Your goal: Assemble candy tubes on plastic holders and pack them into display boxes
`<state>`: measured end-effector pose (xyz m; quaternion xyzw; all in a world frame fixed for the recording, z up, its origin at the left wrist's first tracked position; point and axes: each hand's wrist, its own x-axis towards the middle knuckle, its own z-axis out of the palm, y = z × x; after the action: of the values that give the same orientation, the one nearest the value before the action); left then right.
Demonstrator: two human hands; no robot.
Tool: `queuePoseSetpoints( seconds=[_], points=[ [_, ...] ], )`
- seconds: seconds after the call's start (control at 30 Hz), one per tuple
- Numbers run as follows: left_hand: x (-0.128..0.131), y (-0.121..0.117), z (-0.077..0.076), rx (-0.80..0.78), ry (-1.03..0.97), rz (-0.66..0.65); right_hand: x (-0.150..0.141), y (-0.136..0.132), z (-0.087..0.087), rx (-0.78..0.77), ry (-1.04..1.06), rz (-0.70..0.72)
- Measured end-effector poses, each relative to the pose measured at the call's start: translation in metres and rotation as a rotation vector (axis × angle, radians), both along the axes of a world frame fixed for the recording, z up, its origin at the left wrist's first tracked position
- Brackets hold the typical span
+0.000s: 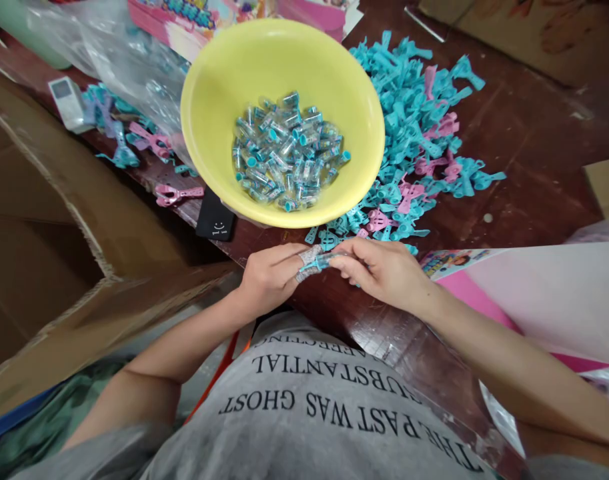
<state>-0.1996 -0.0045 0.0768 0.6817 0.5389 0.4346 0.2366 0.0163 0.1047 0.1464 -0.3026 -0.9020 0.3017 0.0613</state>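
Observation:
Just below the yellow bowl (pixel 199 113), my two hands meet in front of my body. My left hand (pixel 274 273) has whitish tape wrapped around its fingertips, which close on one end of a small teal and clear plastic piece (pixel 321 262). On the piece's other end, my right hand (pixel 379 270) pinches with thumb and fingers. The fingers partly cover the piece, so its full shape is hidden. Inside the bowl lie many small clear tubes (pixel 289 157) with teal ends. A heap of teal plastic parts (pixel 399 100), some pink among them, spreads right of the bowl.
Open cardboard boxes (pixel 39 220) stand at left. A black smiley-marked case (pixel 215 217), a pink part (pixel 179 194) and a small white device (pixel 70 103) lie left of the bowl. Clear plastic bags (pixel 129 73) sit behind; a pink and white printed box (pixel 524 293) is at right.

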Motion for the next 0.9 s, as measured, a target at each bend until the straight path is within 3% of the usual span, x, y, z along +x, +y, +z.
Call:
queuePoseSetpoints(
  seconds=[0.07, 0.17, 0.3, 0.43, 0.53, 0.6, 0.73, 0.8, 0.9],
  points=[
    [-0.001, -0.003, -0.004, 0.054, 0.075, 0.036, -0.006, 0.004, 0.003, -0.05, -0.132, -0.03],
    [-0.009, -0.006, -0.005, -0.041, 0.029, 0.06, -0.019, 0.027, 0.012, 0.035, -0.205, -0.02],
    [-0.013, -0.01, -0.002, -0.363, -0.3, 0.005, -0.06, 0.078, 0.013, 0.285, -0.214, -0.039],
    [0.004, -0.009, -0.013, -0.532, -0.606, -0.033, -0.12, 0.114, -0.007, 0.205, -0.617, 0.114],
    [0.019, -0.006, -0.023, -0.573, -0.675, 0.084, -0.132, 0.122, -0.009, 0.217, -0.629, 0.135],
    [0.023, -0.005, -0.024, -0.613, -0.725, 0.13, -0.11, 0.117, 0.002, 0.219, -0.498, 0.104],
    [0.023, -0.002, -0.012, -0.692, -0.822, 0.128, -0.018, 0.074, 0.029, 0.1, -0.073, 0.091],
    [0.025, 0.003, -0.004, -0.741, -0.842, 0.054, 0.024, 0.04, 0.03, 0.015, 0.079, 0.156],
    [0.034, 0.015, 0.004, -0.765, -0.831, -0.077, 0.062, -0.007, 0.014, -0.013, 0.196, 0.101]
  ],
)
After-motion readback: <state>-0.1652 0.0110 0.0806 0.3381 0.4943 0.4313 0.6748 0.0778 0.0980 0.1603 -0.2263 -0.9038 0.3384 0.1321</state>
